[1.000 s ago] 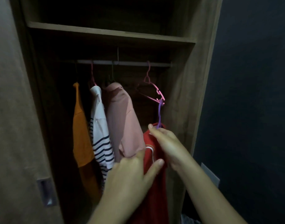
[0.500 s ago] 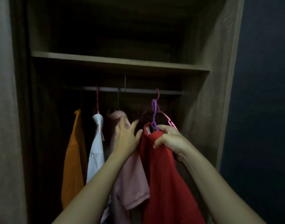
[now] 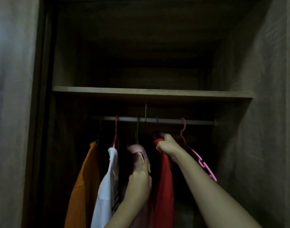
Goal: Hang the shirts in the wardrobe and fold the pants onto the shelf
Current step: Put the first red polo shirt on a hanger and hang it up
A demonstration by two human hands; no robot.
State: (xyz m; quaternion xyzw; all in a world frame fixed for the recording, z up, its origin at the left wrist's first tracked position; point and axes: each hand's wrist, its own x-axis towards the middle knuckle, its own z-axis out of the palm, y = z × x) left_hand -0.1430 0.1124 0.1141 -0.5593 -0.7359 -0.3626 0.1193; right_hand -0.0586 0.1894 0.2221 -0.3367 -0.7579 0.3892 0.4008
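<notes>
A red shirt (image 3: 163, 183) hangs just under the wardrobe rail (image 3: 165, 120), its purple hanger hook (image 3: 156, 120) at the rail. My right hand (image 3: 167, 144) is closed on the shirt's top at the collar. My left hand (image 3: 139, 180) presses flat against the pink shirt (image 3: 137, 151) to the left of it, fingers spread. Further left hang a white striped shirt (image 3: 106, 183) and an orange shirt (image 3: 85, 178).
An empty pink hanger (image 3: 201, 162) hangs to the right of the red shirt, behind my right forearm. A wooden shelf (image 3: 151, 92) runs above the rail. The wardrobe's right wall (image 3: 256, 129) and left door frame (image 3: 40, 112) enclose the space.
The red shirt and my right hand have risen to the rail, and the purple hook now sits at it. My left hand slid down the pink shirt. The view tilted upward.
</notes>
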